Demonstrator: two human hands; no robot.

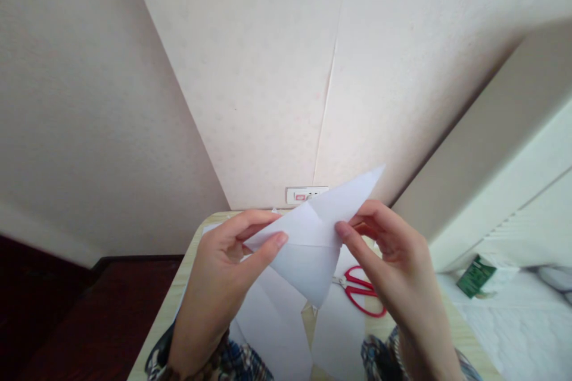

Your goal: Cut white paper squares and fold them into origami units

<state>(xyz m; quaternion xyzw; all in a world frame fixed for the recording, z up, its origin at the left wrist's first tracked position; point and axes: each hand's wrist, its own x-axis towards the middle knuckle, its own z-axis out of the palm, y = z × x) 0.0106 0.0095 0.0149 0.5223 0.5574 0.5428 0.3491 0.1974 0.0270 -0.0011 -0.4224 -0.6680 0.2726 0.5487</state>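
Both hands hold a folded white paper sheet (313,238) up above a small wooden table (179,292). My left hand (218,286) pinches the paper's left corner between thumb and fingers. My right hand (388,262) pinches its right side near a crease, thumb on the front. The paper has several triangular folds, with one point reaching up to the right and another hanging down. More white paper sheets (277,321) lie flat on the table beneath the hands. Plaid sleeves show at both wrists.
Red-handled scissors (361,292) lie on the table to the right, partly behind my right hand. A wall socket (306,194) sits on the wall behind the table. A bed with white bedding (513,321) and a green packet (476,275) is at the right. Dark floor lies to the left.
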